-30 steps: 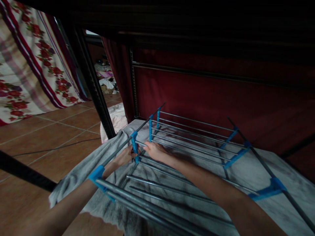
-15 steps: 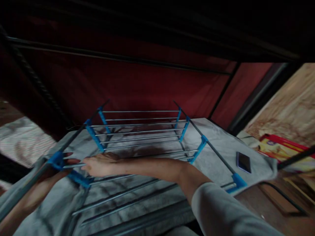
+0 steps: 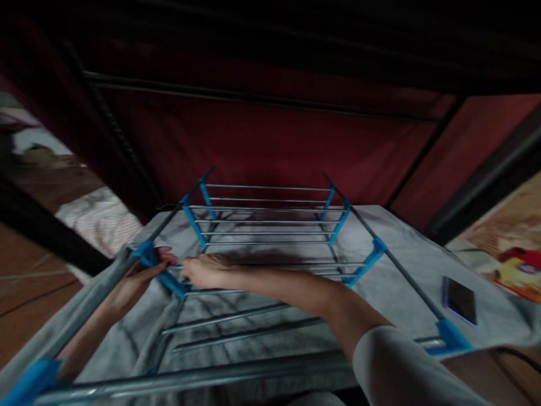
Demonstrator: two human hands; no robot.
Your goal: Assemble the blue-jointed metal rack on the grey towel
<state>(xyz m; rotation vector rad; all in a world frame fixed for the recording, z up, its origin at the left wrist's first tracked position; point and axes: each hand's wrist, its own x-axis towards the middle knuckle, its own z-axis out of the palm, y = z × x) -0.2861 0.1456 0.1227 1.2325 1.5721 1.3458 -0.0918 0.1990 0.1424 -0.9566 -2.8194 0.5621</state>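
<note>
A rack of grey metal tubes and blue plastic connectors lies before me, with several crossbars (image 3: pixel 270 221) in its far part. My left hand (image 3: pixel 141 282) reaches under the left side tube and closes its fingers around a blue connector (image 3: pixel 145 252). My right hand (image 3: pixel 207 270) comes across from the right and is wrapped around a metal tube beside that connector. Its fingers hide most of the tube's end. Nearer to me, two metal tubes (image 3: pixel 224 321) show left ends apart from any connector. Another blue connector (image 3: pixel 36 380) is at the lower left.
The rack rests on a grey cloth surface (image 3: pixel 401 242). A phone (image 3: pixel 460 300) lies on it at the right, and a red and yellow package (image 3: pixel 522 273) is beyond. Dark frame bars and a red panel (image 3: pixel 270 146) stand behind. Striped cloth (image 3: pixel 101 220) is at the left.
The view has shifted left, so the rack and hands appear farther right. The near left connector and front tube now show. Both hands keep their hold, the right hand close to the connector.
</note>
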